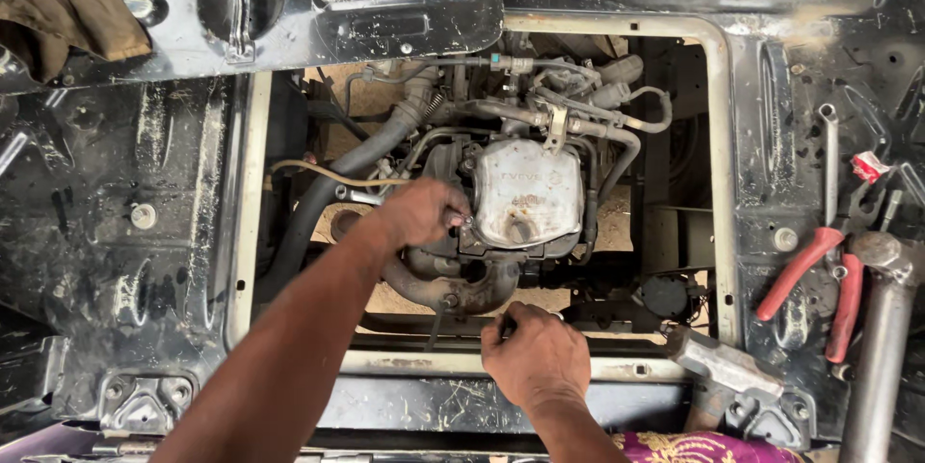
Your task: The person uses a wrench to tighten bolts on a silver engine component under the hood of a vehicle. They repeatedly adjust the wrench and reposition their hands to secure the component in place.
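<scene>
I look down through a rectangular opening in a black metal vehicle floor (173,184) at an engine. A silver valve cover (527,188) sits in the middle. My left hand (419,212) reaches into the bay, fingers pinched on a small metal fastener at the cover's left edge. At the near edge of the opening my right hand (535,357) is closed around something small and dark; what it grips is hidden by the fingers. A thick grey hose (337,184) runs down the left of the engine.
Red-handled pliers (814,265) lie on the floor panel at right, beside a long metal bar (882,347) and a slim wrench (831,159). A brown rag (63,0) rests at top left. Hoses and pipes (578,106) crowd the engine's far side.
</scene>
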